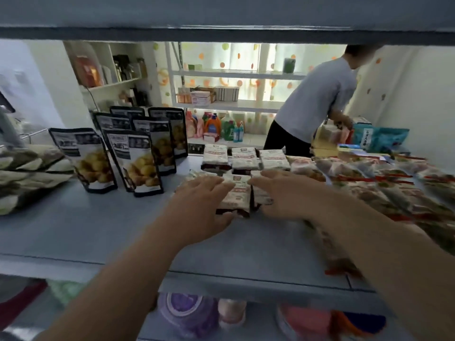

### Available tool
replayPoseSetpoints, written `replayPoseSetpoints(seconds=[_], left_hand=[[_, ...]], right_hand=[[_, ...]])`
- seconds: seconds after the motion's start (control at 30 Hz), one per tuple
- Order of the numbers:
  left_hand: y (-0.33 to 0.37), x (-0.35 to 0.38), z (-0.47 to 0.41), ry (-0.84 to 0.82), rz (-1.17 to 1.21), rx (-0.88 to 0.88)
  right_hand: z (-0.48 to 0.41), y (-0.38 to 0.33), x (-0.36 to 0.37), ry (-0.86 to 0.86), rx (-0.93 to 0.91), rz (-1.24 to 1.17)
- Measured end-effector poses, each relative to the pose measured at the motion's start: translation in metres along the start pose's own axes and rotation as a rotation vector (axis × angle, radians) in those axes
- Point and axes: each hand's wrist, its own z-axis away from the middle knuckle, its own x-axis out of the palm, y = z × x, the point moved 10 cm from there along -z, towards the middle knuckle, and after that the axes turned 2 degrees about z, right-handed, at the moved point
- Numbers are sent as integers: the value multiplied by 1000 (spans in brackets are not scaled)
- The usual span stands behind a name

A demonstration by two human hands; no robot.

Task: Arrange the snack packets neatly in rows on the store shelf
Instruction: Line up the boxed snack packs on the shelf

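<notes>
- The left hand [202,203] lies palm down with its fingers spread over the left side of a white and dark red snack packet [235,195] in the middle of the grey-blue shelf [86,230]; it presses on the packet and does not close round it.
- The right hand [280,195] is likewise flat and open, its fingers resting on the neighbouring packet [261,196] just to the right (the two packets touch side by side).
- Behind them three more packets of the same kind [246,158] lie in a row.
- To the left, black stand-up pouches showing yellow snacks [138,163] stand upright in rows.
- To the right, red-edged clear packets [369,178] lie flat in an overlapping spread.
- Beyond the shelf a person in a pale shirt [317,99] bends over goods.
</notes>
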Motion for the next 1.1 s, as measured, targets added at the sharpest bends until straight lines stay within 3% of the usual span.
replayPoseSetpoints(seconds=[0.13,0.23,0.53,0.63,0.7,0.8,1.0,1.1], left_hand=[[10,16,-14,-99,-15,184],[24,16,-17,-56,20,286],[17,8,-9,-4,43,284],[26,-3,-17,8,32,328],[41,-14,-25,23,87,369],[67,-19,-42,-21,167,431],[94,7,-63,-215,116,509],[97,10,-65,-204,93,513]], right_hand=[[-6,0,11,-27,70,-65],[2,-2,9,16,87,-17],[35,-8,11,21,31,17],[32,5,-4,11,39,-100],[18,27,-26,82,60,-265],[-20,68,-50,218,69,-231],[-86,97,-11,-62,21,-2],[-98,99,-5,-48,-5,-25]])
